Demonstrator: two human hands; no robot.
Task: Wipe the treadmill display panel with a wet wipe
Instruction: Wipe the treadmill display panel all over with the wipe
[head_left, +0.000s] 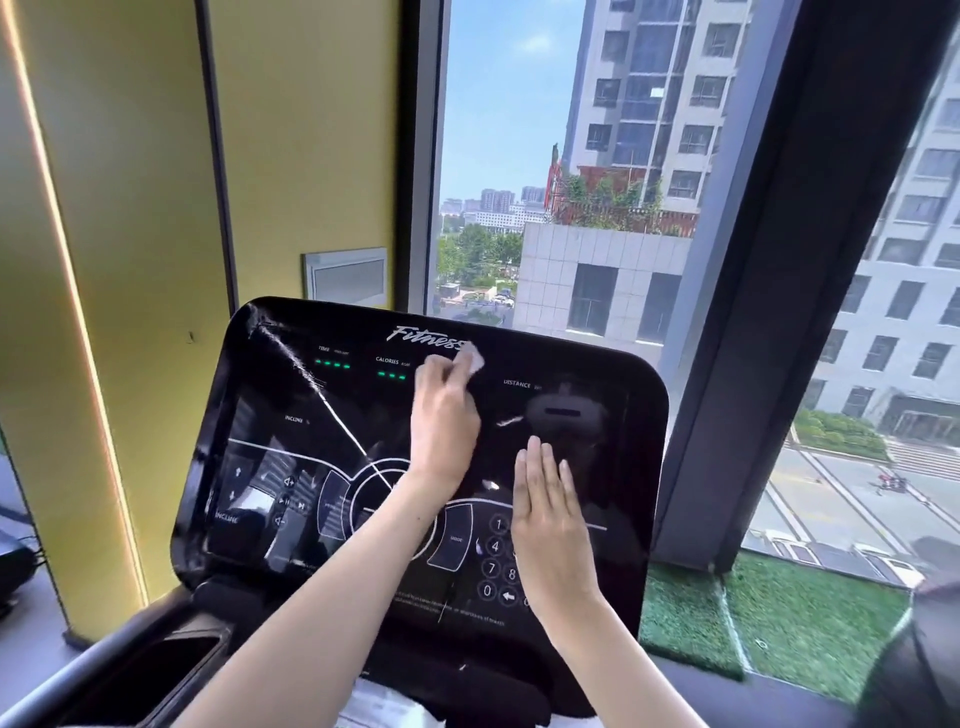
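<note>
The glossy black treadmill display panel (291, 467) fills the middle of the head view, tilted up toward me, with white markings and green lights. My left hand (441, 415) reaches to its upper centre and holds a small white wet wipe (474, 359) against the glass just under the "Fitness" logo. My right hand (550, 514) lies flat with straight fingers on the panel's right side, above the number keypad.
A black cup-holder tray (171, 670) sits below the panel at the left. Yellow wall panels (130, 208) stand at the left, a large window (571, 182) behind. Green artificial turf (779, 623) lines the sill at the right.
</note>
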